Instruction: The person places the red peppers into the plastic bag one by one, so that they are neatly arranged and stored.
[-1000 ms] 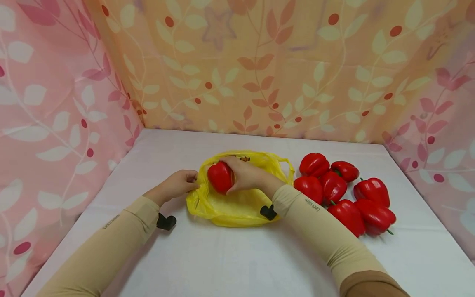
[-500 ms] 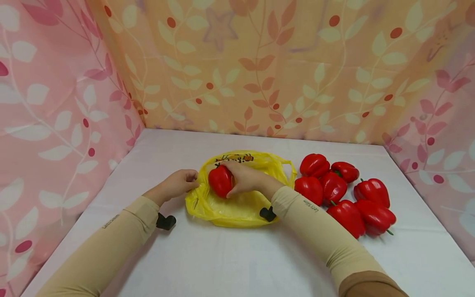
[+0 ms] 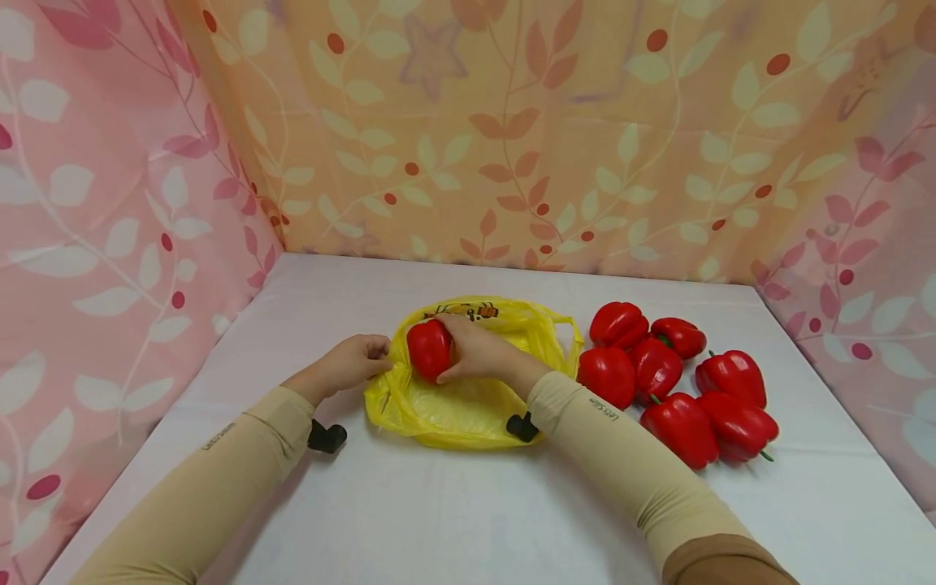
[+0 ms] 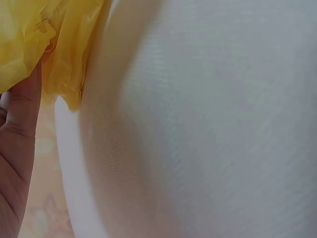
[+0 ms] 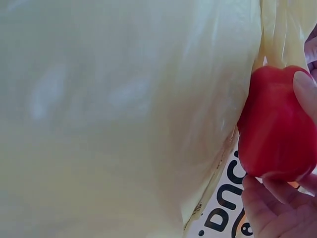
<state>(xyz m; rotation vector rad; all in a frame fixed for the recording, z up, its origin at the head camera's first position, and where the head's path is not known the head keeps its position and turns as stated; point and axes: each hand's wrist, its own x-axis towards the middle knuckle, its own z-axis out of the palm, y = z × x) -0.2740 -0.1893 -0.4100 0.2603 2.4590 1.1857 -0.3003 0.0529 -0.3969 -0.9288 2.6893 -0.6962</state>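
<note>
A yellow plastic bag (image 3: 468, 418) lies spread on the white table with its mouth open upward. My left hand (image 3: 354, 364) pinches the bag's left edge, and the left wrist view shows the crumpled yellow film (image 4: 74, 49) at its fingertips. Over the left part of the bag's mouth, my right hand (image 3: 483, 349) grips a red bell pepper (image 3: 429, 349) from its right side. In the right wrist view the thumb and fingers surround the pepper (image 5: 280, 124), beside the pale inner side of the bag (image 5: 124, 109).
Several more red bell peppers (image 3: 656, 370) lie in a cluster right of the bag, close to its handle loop (image 3: 574, 341). Black wrist pieces (image 3: 327, 437) show at both sleeves. Patterned cloth (image 3: 475, 146) walls the table at the back and both sides.
The right hand has shifted slightly left with the pepper, whose stem showed half a second ago. More of the print on the bag's far side shows than a second ago. The left hand stays put.
</note>
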